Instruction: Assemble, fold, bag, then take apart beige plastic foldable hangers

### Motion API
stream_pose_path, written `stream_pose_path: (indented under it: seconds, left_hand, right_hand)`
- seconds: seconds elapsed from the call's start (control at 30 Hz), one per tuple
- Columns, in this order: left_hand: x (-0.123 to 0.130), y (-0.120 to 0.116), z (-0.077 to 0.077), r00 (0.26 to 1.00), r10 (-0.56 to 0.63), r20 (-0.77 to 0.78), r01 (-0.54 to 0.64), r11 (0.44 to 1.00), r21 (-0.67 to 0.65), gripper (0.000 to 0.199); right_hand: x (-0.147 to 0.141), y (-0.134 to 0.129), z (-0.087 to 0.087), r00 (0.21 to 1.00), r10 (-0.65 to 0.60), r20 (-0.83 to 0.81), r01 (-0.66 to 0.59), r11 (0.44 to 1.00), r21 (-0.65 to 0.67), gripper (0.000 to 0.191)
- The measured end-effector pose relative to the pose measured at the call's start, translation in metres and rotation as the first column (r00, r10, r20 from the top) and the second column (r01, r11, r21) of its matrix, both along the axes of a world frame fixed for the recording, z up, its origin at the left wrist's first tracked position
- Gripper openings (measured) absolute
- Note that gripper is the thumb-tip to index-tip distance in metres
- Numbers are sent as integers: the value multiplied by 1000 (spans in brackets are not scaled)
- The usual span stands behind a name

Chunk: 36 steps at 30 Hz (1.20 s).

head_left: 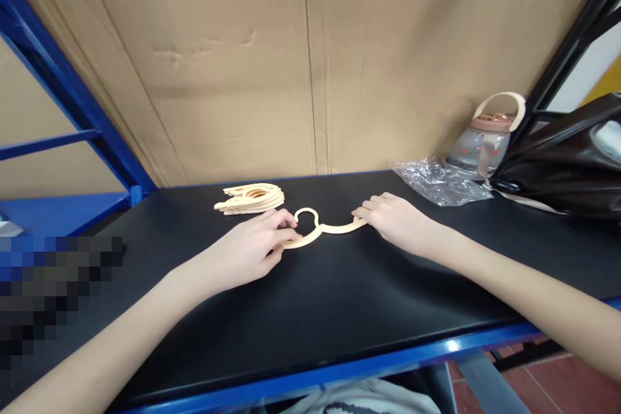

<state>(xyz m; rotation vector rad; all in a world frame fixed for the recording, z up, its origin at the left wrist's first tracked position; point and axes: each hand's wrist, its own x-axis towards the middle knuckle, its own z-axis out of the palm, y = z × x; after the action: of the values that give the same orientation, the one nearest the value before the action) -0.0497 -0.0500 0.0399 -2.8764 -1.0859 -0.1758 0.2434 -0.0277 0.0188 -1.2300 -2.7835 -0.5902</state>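
Observation:
A cream-coloured clothes hanger [334,229] with a curved hook lies just over the black tabletop, its two arms spread left and right. My left hand [259,239] grips the end of the hanger's left arm, with the index finger raised near the hook. Fingers of my right hand [392,220] are closed around the tip of the right arm. Both hanger ends are hidden by my hands. Behind my left hand, a stack of several folded cream hangers [252,200] rests on the table.
A crumpled clear plastic bag [441,184] lies at the back right, beside a water bottle [482,142] with a loop handle. A shiny black bag [567,162] sits at the far right. Cardboard [242,77] walls the back, and a blue frame [87,97] stands left.

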Motion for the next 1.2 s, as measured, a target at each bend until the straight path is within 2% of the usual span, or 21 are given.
stream_pose_path:
  seconds: [0.1,0.2,0.3,0.47,0.57,0.7,0.9,1.03,1.1,1.2]
  left_hand:
    - [2,-1,-2,998,-48,50,48,999,2,35]
    - [3,-1,-5,995,-60,79,65,996,-61,41]
    - [4,0,-8,994,-37,99,47,994,-102,50]
    - [10,-2,-8,991,-67,120,83,987,-134,47]
    - [16,-6,-7,985,-85,149,111,978,-176,48]
    - [17,-8,-7,975,-85,203,125,973,-196,52]
    - [15,-5,-8,979,-62,195,83,991,-101,46]
    - [14,-5,-8,993,11,120,10,984,-176,66]
    - [16,-6,-6,993,51,104,-26,973,-229,76]
    - [20,-10,-4,993,69,95,-42,964,-263,71]
  right_hand:
    - [1,6,1,999,-21,-42,20,999,-32,31]
    - [1,7,1,997,-6,-72,3,999,-43,30]
    - [-4,5,1,997,0,-83,0,1000,-2,28]
    - [-15,-3,1,994,-31,-108,40,996,77,23]
    - [-20,-9,0,982,73,-173,-75,997,-4,21]
    - [-25,-16,-1,933,250,-258,-288,950,-121,27]
    - [-25,-20,5,907,269,-324,-342,919,-194,35]
    - [-25,-23,5,873,319,-370,-423,872,-247,63]
    - [-28,-26,3,862,326,-388,-443,857,-264,65]
    - [-32,-28,1,860,320,-398,-440,859,-262,61]
